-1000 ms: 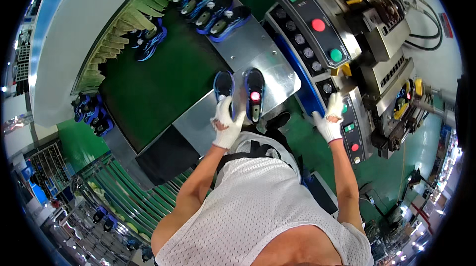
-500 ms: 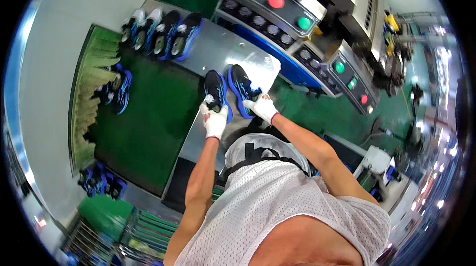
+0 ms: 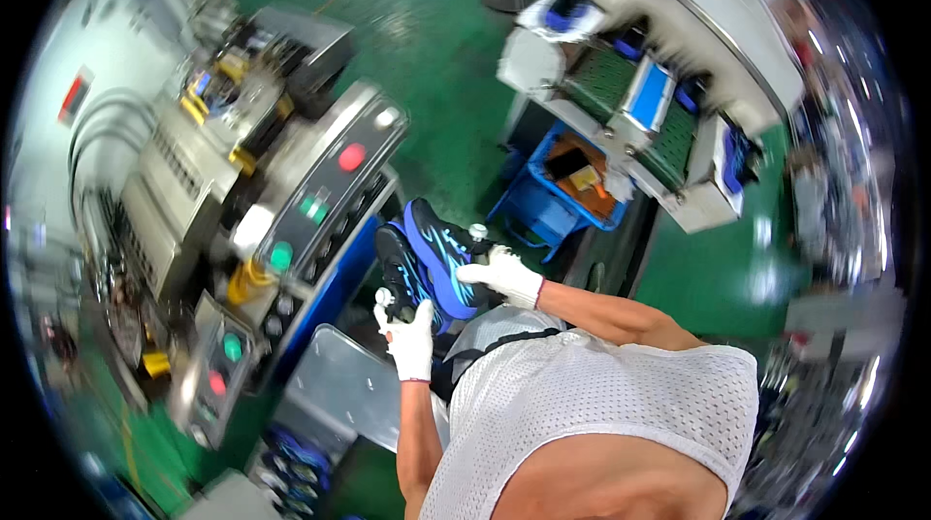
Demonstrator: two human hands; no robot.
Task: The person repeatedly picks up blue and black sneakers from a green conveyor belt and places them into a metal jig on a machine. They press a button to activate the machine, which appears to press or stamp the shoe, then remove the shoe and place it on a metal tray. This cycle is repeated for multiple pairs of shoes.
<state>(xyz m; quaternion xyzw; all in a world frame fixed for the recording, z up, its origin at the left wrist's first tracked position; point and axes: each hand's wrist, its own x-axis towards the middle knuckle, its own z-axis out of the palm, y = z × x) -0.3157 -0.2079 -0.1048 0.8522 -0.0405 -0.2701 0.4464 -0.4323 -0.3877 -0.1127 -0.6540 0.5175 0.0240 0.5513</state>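
Observation:
Both my hands wear white gloves and each grips a sneaker by its heel end. My left hand (image 3: 410, 341) is closed on a black sneaker (image 3: 399, 261) with blue trim, toe pointing away from me. My right hand (image 3: 506, 276) is closed on a second black sneaker (image 3: 436, 245), tilted so that its thick blue-violet sole and light blue side stripes show. The two shoes touch side by side in front of my waist, held in the air. A round silver-white piece sticks out at the collar of each shoe.
A machine with a control panel (image 3: 312, 208) of red and green buttons stands at left, beside a grey metal table (image 3: 351, 386). More sneakers (image 3: 294, 470) lie at lower left. Ahead right are a blue bin (image 3: 545, 192) and a conveyor (image 3: 603, 81) carrying shoes.
My view has swung to the right, away from the metal table and green belt. Both sneakers have come up off the table in my hands and now lie closer together.

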